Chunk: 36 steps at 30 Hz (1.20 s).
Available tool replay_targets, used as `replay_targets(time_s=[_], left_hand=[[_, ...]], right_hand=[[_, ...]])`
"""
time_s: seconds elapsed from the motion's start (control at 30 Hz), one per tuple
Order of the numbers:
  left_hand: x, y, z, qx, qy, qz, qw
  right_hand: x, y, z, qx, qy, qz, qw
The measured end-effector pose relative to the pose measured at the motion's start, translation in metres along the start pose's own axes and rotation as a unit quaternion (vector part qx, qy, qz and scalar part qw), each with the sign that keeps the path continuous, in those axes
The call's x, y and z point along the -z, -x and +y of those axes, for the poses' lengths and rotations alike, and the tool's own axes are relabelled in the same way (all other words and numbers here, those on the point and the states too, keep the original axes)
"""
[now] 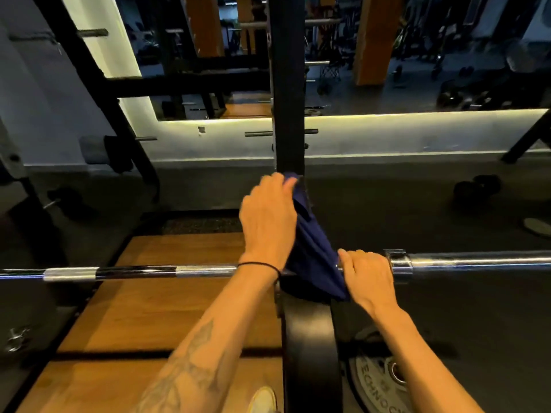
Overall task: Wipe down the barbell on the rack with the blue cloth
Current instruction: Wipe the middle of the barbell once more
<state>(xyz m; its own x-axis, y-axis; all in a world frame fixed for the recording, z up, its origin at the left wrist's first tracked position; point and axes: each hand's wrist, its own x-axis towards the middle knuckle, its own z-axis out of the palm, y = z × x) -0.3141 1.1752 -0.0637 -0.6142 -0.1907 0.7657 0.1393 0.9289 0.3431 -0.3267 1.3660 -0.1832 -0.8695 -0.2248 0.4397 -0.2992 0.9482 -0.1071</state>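
A chrome barbell (140, 272) lies across the black rack (289, 93), running from the left edge to the right edge of the view. A dark blue cloth (313, 257) hangs over the bar beside the rack upright. My left hand (268, 219) grips the cloth's upper end, lifted above the bar against the upright. My right hand (368, 274) is curled round the bar just left of the collar (399, 263), with the cloth's lower edge under its thumb side. The part of the bar under the cloth is hidden.
A wooden platform (167, 317) lies below the bar. A weight plate (377, 380) rests on the dark floor at lower right, and dumbbells (477, 189) sit further right. A mirror wall (387, 55) stands behind the rack. My shoe (264, 399) shows at the bottom.
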Motion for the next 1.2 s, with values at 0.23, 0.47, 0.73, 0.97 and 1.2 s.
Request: replay_targets(time_s=[0.23, 0.47, 0.73, 0.97, 1.2], left_hand=[[0.045, 0.006, -0.064, 0.038, 0.082, 0.098, 0.991], [-0.006, 0.090, -0.083, -0.063, -0.022, -0.364, 0.929], [0.021, 0.109, -0.144, -0.097, -0.102, -0.215, 0.967], [-0.002, 0.097, -0.077, -0.028, 0.060, -0.254, 0.965], [0.031, 0.090, -0.154, -0.008, -0.013, -0.320, 0.947]], right_hand=[[0.006, -0.002, -0.027, 0.006, 0.067, -0.093, 0.993], [0.006, -0.013, -0.062, 0.085, 0.090, -0.131, 0.984], [-0.017, -0.011, -0.061, 0.076, 0.154, -0.033, 0.984], [-0.036, -0.008, -0.063, 0.025, 0.097, 0.033, 0.994], [-0.043, -0.006, -0.063, -0.010, 0.044, 0.143, 0.989]])
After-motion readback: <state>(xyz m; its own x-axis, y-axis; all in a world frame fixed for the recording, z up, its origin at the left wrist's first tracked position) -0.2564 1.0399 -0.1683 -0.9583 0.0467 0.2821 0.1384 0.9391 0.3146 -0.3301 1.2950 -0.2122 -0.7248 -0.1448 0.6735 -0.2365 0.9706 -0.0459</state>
